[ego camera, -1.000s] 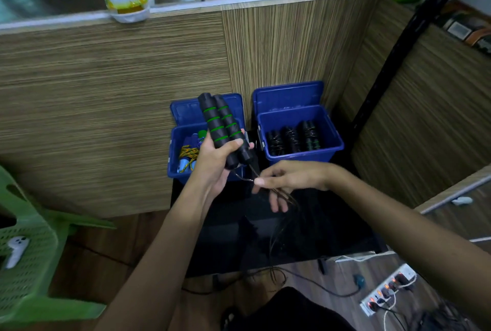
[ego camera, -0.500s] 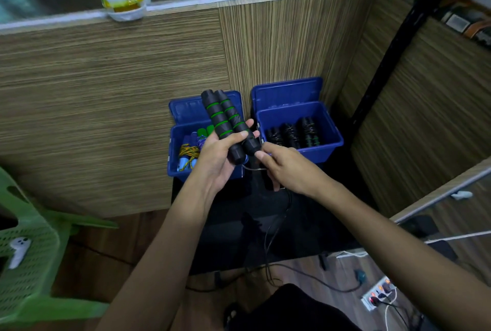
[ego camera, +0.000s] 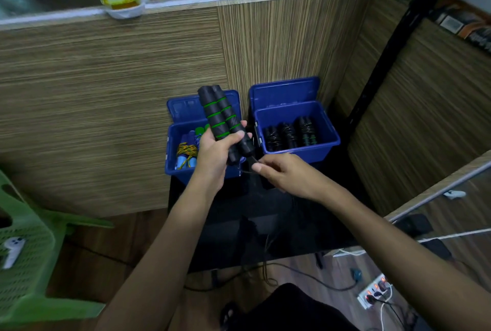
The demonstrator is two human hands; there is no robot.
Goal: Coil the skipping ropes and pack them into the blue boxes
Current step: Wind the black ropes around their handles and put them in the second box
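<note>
Thin rope (ego camera: pixel 245 170) below handles (ego camera: pixel 224 123) barely visible against dark surface; path unclear. Left hand (ego camera: pixel 215 156) covers lower handles. Right hand (ego camera: pixel 281 174) fingertip contact unresolved. Left box (ego camera: pixel 186 128) partly hidden. Green chair (ego camera: pixel 29 256) cut by frame edge.

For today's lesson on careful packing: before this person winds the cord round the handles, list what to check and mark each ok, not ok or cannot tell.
1. Both handles side by side in the left hand: ok.
2. Right hand pinching the cord just below the handles: ok.
3. Hanging cord free of knots: cannot tell, it is lost against the dark table.
4. Right box open, holding like black bundles: ok.
5. Room left there for another: cannot tell.
</note>
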